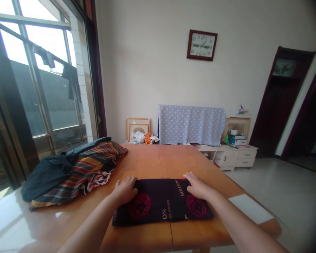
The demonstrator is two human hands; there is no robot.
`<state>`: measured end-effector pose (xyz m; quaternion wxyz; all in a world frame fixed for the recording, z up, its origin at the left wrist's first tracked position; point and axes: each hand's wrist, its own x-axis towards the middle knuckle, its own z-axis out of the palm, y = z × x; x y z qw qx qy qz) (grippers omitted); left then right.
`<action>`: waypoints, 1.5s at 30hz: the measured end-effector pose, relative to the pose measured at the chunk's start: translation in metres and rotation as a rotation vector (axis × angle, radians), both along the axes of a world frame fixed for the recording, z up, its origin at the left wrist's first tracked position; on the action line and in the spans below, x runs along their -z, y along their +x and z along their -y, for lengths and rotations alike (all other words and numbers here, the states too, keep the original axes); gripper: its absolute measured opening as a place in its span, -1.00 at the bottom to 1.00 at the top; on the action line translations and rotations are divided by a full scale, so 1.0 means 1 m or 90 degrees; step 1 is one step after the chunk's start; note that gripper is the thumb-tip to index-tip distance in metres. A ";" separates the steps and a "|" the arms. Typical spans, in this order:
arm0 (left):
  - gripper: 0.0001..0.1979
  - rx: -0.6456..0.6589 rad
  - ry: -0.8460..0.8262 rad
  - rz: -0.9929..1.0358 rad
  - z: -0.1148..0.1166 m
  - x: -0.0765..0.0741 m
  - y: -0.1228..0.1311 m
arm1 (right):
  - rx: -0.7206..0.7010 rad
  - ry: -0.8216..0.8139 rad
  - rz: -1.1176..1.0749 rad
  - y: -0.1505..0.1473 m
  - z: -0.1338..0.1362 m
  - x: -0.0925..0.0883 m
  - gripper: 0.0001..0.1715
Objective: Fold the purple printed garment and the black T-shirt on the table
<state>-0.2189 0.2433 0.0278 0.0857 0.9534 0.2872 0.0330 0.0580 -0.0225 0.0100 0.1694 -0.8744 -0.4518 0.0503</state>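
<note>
I see strong daylight pouring through the window [52, 98] beyond my left hand [125, 189], overexposed there, glaring off the wooden tabletop [147, 161] left of it, while dark vignetting blurs the corners beyond my right hand [198, 188].

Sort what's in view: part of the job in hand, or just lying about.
Job in hand: left hand, right hand, dark cloth, table, perhaps the clothes pile.

Just about: wall clock, dotted cover, cabinet, orange cloth.
</note>
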 end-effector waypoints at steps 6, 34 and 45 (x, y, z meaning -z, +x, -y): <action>-0.22 0.014 -0.106 -0.042 -0.032 -0.012 0.018 | -0.040 -0.090 -0.040 0.021 -0.016 -0.013 -0.02; -0.79 0.052 0.331 0.294 0.001 -0.087 0.004 | 0.059 0.203 0.334 0.003 0.006 -0.079 -0.86; -0.62 0.136 0.187 0.144 0.050 0.003 -0.062 | 0.005 0.166 0.282 -0.061 0.074 0.026 -0.67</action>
